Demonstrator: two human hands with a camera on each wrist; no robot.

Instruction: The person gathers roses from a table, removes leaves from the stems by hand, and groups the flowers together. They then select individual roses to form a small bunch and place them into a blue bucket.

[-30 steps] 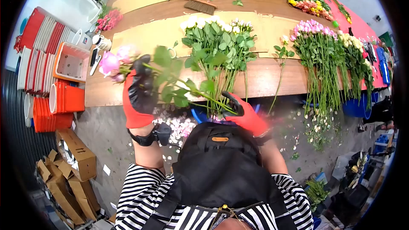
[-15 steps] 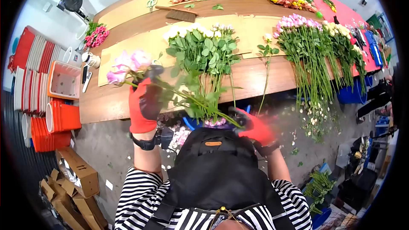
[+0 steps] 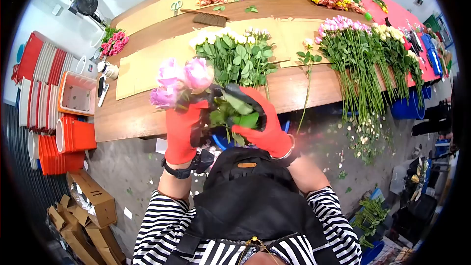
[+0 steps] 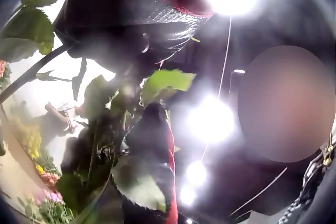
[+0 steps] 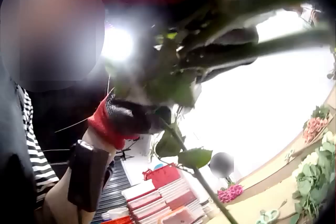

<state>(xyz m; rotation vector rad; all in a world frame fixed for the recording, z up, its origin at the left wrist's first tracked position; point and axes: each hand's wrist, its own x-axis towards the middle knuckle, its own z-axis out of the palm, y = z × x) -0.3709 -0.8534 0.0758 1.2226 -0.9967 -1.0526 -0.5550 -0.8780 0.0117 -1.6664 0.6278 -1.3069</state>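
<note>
My gloved left hand (image 3: 185, 130), red with black palm, grips a few large pink roses (image 3: 169, 79) by their stems, close under the blooms. Beside it my right hand (image 3: 262, 125), in a matching glove, curls round the leafy stems just below. Green leaves (image 3: 243, 113) show between its thumb and fingers. In the left wrist view a stem (image 4: 31, 74) runs out from the left hand, with leaves around the right hand's fingers. Blurred thick stems cross close to the camera in the right wrist view; the left hand (image 5: 131, 119) is behind.
On the wooden table (image 3: 132, 118) lie white roses (image 3: 235, 51), a single white rose (image 3: 308, 59), a row of pink roses (image 3: 346, 44), a brush (image 3: 210, 17) and scissors (image 3: 175, 6). Red crates (image 3: 76, 132) stand left. Petals and leaves litter the floor below.
The right hand has moved from the lower stem ends up and left to the leaves near the left hand. The left hand and pink roses have shifted right, and the blooms stand more upright.
</note>
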